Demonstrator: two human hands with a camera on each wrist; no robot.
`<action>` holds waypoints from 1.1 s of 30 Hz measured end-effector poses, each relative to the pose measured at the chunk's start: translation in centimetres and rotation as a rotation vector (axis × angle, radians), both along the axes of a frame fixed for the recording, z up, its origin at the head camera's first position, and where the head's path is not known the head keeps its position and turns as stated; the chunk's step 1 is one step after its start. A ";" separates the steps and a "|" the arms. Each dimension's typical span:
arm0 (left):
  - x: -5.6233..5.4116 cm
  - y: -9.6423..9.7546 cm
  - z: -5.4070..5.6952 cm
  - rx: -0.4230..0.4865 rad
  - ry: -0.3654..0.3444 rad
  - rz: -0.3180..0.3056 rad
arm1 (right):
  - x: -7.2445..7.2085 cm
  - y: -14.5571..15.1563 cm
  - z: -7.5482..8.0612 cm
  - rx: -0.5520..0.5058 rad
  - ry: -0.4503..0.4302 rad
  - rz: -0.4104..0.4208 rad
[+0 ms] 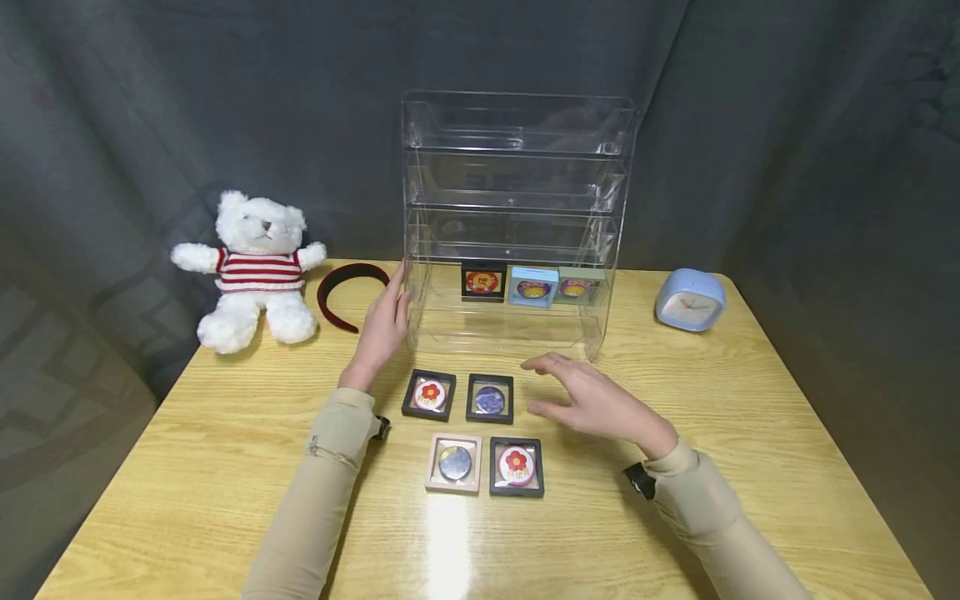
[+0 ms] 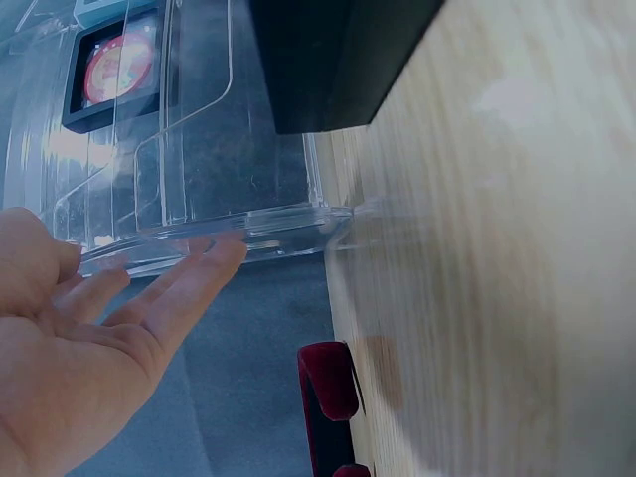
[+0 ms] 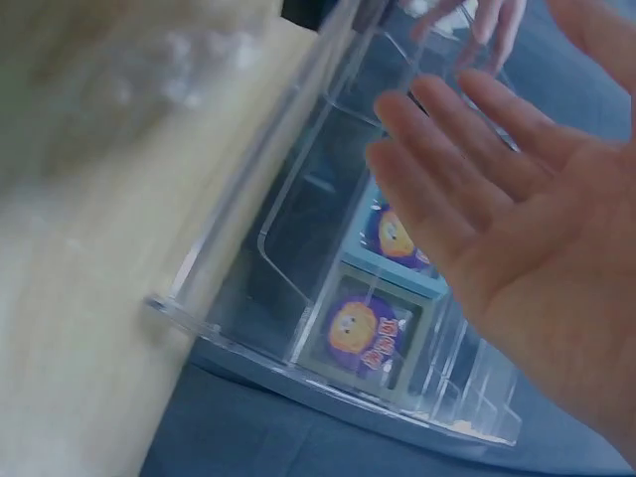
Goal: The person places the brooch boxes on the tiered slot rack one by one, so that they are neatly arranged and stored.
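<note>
A clear acrylic display rack (image 1: 517, 204) with stepped shelves stands on the table. My left hand (image 1: 384, 325) rests against its left side, the fingers fairly straight along the clear wall (image 2: 283, 221). My right hand (image 1: 596, 396) is held over the table in front of the rack, fingers extended and nothing in them. Beside it lies a black-framed blue badge (image 1: 490, 399). Around that are a black-framed flower badge (image 1: 430, 394), a pink-framed badge (image 1: 454, 463) and another black-framed flower badge (image 1: 517, 467). On a low shelf stand a black-framed red badge (image 1: 483, 282), a light-blue-framed badge (image 1: 533, 287) and a green-framed badge (image 3: 364, 333).
A white teddy bear (image 1: 260, 271) in a striped sweater sits at the back left. Next to it lies a dark red headband (image 1: 352, 271), close to my left hand. A blue alarm clock (image 1: 691, 300) stands at the back right. Dark curtain (image 1: 300, 100) hangs behind the table.
</note>
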State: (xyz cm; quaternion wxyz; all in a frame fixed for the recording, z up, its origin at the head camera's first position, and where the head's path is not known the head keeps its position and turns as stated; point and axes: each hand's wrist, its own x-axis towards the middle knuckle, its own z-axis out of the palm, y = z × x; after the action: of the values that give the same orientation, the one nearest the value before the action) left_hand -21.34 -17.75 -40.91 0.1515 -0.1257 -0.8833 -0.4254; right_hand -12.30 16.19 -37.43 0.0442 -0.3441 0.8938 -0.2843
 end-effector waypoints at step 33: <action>0.1 0.0 0.0 0.003 -0.005 -0.010 | 4.5 -0.8 -3.9 0.171 -0.053 0.134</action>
State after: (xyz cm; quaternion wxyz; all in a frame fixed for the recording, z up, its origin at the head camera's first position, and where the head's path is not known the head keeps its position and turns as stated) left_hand -21.29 -17.76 -40.87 0.1472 -0.1287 -0.8824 -0.4280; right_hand -7.84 15.36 -41.37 0.1158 -0.3906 0.8881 -0.2126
